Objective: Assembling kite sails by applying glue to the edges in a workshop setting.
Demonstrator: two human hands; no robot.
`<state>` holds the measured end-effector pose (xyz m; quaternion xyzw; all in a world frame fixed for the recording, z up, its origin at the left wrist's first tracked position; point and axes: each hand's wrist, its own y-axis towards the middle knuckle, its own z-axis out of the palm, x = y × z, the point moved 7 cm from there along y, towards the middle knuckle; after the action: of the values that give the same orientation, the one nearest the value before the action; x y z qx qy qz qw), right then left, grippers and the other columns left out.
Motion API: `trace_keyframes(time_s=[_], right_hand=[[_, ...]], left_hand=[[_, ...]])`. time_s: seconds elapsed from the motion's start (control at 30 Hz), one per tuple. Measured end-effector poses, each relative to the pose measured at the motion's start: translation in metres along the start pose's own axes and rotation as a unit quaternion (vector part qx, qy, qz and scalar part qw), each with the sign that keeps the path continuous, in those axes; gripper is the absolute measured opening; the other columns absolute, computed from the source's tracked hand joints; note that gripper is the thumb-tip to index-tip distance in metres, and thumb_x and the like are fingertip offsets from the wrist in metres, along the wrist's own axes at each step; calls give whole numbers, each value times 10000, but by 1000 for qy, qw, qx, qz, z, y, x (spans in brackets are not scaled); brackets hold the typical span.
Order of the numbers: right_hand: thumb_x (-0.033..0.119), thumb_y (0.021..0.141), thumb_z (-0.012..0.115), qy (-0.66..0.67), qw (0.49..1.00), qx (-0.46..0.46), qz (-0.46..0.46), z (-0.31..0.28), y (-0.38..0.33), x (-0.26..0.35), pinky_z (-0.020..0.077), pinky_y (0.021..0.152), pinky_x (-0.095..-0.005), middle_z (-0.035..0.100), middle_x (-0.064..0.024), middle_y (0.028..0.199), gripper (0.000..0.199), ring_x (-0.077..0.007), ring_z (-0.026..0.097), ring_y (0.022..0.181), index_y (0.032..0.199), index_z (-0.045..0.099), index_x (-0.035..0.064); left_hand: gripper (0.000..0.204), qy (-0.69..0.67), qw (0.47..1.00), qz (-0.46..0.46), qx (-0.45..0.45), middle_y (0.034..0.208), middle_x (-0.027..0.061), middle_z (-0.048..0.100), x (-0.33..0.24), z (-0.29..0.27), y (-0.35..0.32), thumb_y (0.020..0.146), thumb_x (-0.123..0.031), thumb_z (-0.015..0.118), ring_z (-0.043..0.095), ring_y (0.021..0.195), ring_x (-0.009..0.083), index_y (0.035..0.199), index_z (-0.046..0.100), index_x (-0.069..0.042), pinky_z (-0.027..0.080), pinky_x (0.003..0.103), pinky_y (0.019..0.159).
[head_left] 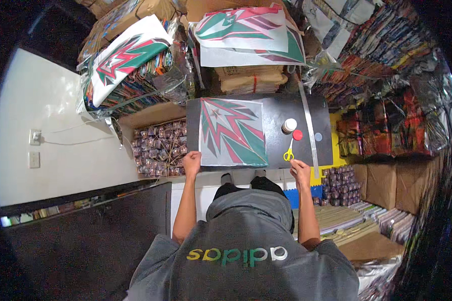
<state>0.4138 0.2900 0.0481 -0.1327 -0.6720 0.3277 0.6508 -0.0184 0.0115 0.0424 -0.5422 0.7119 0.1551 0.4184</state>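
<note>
A white sheet (231,131) printed with red, green and dark jagged shapes and a star lies flat on a black tabletop (278,108). My left hand (192,163) is closed at the sheet's near left corner, fingertips pinched on its edge. My right hand (300,171) is closed at the table's near edge, fingertips pressed together just beside the handles of yellow scissors (288,154). Whether those fingers hold something cannot be made out. The scissors lie with blades pointing away. Beyond them are a white jar (289,126) and a red cap (297,134).
A pale strip (309,130) crosses the table's right part, near a small round disc (318,136). More printed sheets (248,35) drape over boxes behind. A box of small packed items (158,149) sits left; stacked bundles (386,125) crowd the right.
</note>
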Motion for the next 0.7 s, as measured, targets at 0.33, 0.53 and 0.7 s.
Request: trace_keyframes(time_s=[0.33, 0.53, 0.7], right_hand=[[340, 1073, 490, 111, 989, 72, -73, 15, 63, 14, 326, 543, -285, 374, 31, 667, 352, -97, 413, 598, 799, 465, 120], [284, 1009, 636, 128, 991, 25, -7, -2, 70, 27, 415, 606, -234, 655, -14, 763, 240, -99, 609, 706, 916, 651, 64], [250, 886, 801, 55, 998, -41, -5, -51, 85, 23, 478, 609, -233, 710, -21, 849, 213, -81, 604, 687, 929, 719, 58]], left_hand=[[236, 2, 999, -34, -36, 716, 46, 712, -10, 6, -40, 853, -221, 711, 640, 665, 110, 924, 748, 1, 503, 278, 653], [207, -10, 999, -25, -47, 689, 4, 661, -19, 10, -48, 865, -180, 699, 579, 629, 75, 899, 727, 22, 466, 252, 596], [154, -32, 999, -32, -26, 688, -11, 647, -34, 14, -49, 887, -134, 678, 560, 622, 64, 883, 722, 13, 443, 230, 579]])
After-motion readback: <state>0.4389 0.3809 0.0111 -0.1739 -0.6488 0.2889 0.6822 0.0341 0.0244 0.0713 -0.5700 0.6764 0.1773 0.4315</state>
